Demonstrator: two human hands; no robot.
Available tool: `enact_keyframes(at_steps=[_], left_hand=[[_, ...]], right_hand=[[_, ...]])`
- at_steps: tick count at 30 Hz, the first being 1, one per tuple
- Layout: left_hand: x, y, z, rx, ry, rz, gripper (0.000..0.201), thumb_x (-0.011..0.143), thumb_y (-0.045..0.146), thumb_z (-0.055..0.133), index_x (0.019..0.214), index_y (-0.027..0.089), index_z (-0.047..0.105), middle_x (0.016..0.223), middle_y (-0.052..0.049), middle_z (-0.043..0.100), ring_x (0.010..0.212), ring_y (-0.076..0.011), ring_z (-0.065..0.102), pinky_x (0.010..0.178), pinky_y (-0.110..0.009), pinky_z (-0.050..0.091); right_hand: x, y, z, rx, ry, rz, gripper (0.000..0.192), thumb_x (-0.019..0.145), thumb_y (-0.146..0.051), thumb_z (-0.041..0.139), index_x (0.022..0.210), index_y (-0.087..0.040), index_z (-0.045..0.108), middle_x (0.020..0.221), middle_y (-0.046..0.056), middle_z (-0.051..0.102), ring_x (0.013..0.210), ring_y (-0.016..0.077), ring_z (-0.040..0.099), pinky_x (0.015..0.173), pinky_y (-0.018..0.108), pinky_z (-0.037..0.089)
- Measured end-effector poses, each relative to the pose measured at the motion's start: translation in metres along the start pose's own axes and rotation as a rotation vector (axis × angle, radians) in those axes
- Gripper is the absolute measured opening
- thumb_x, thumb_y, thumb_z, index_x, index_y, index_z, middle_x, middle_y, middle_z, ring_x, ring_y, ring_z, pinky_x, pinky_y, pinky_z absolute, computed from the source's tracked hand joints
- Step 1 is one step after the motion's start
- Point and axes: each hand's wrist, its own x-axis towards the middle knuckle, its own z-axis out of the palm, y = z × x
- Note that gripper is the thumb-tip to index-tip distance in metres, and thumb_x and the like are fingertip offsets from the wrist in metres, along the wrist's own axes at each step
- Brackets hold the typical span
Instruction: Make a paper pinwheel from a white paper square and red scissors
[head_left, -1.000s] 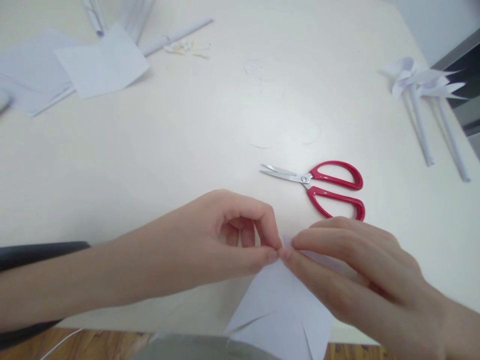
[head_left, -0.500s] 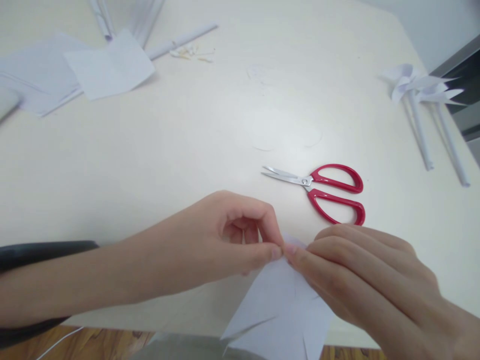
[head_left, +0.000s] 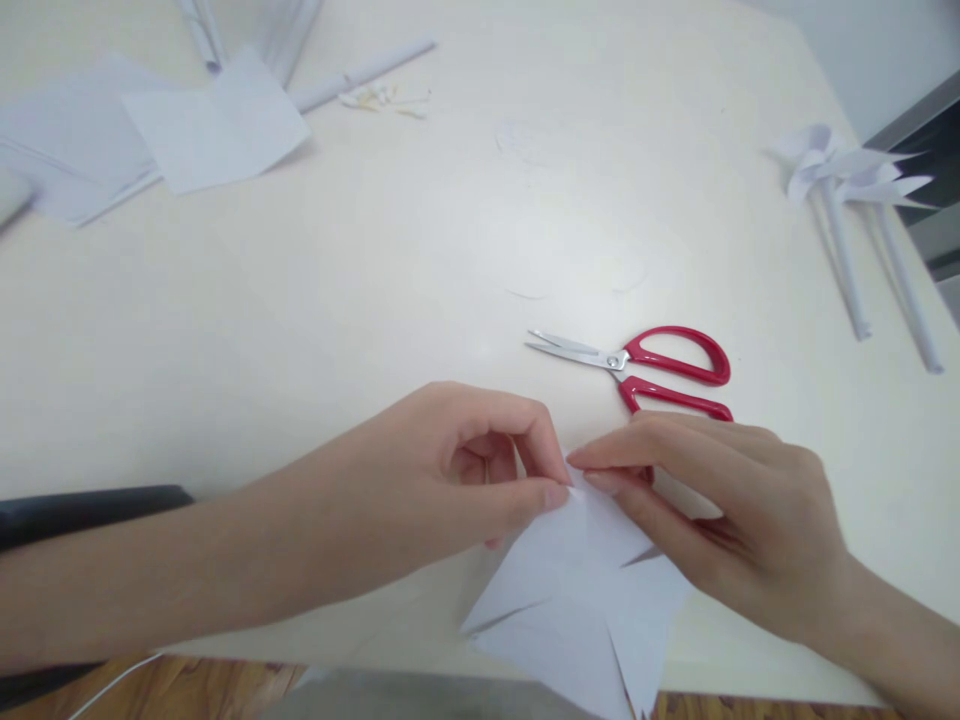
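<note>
1. Lower centre: left hand (head_left: 450,480) and right hand (head_left: 720,510) each close a fingertip grip on the slit paper square (head_left: 577,590) at the surface (head_left: 375,300) edge.
2. Just beyond lie red scissors (head_left: 660,370).
3. Upper right: paper pinwheels (head_left: 847,170); upper left: loose sheets (head_left: 150,140).

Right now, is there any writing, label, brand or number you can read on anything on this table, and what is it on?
None: no readable text shows anywhere.
The cut paper pinched by the left hand and right hand is blank.
The scissors show no legible mark.
The paper sheets and pinwheels look plain white.
</note>
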Motion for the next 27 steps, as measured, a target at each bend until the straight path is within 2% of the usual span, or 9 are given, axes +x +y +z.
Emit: enact_keyframes(at_steps=[5,10,18,27], left_hand=[[-0.0015,-0.0011,0.0055,0.161,0.114,0.069,0.013,0.079,0.022,0.054,0.068,0.023,0.059,0.059,0.007,0.056,0.055,-0.0084,0.049,0.050,-0.019,0.039],[-0.0033,-0.0051,0.0080,0.299,0.184,0.235,0.014,0.076,0.011,0.054,0.067,0.021,0.057,0.058,0.008,0.052,0.051,-0.0055,0.045,0.050,-0.017,0.037],[-0.0034,-0.0063,0.0082,0.400,0.209,0.333,0.014,0.076,0.011,0.054,0.066,0.020,0.058,0.061,0.006,0.052,0.053,-0.0065,0.044,0.053,-0.019,0.036],[-0.0030,-0.0053,0.0081,0.368,0.187,0.284,0.012,0.075,0.012,0.054,0.067,0.021,0.059,0.059,0.006,0.054,0.051,-0.0074,0.045,0.051,-0.019,0.037]], right_hand=[[0.0031,-0.0034,-0.0023,0.158,-0.128,0.185,0.008,0.086,-0.016,0.055,0.078,-0.017,0.058,0.065,-0.004,0.059,0.056,0.0063,0.051,0.050,0.019,0.040],[0.0065,-0.0066,-0.0014,0.257,-0.244,0.244,0.007,0.084,-0.021,0.058,0.078,-0.018,0.056,0.073,-0.003,0.056,0.065,0.0083,0.051,0.057,0.021,0.040],[0.0064,-0.0066,-0.0007,0.232,-0.261,0.212,0.006,0.084,-0.021,0.058,0.080,-0.018,0.055,0.077,0.000,0.057,0.068,0.0101,0.052,0.058,0.022,0.041],[0.0066,-0.0044,-0.0005,0.241,-0.263,0.171,0.006,0.086,-0.018,0.055,0.081,-0.016,0.058,0.077,0.000,0.058,0.066,0.0087,0.052,0.057,0.020,0.041]])
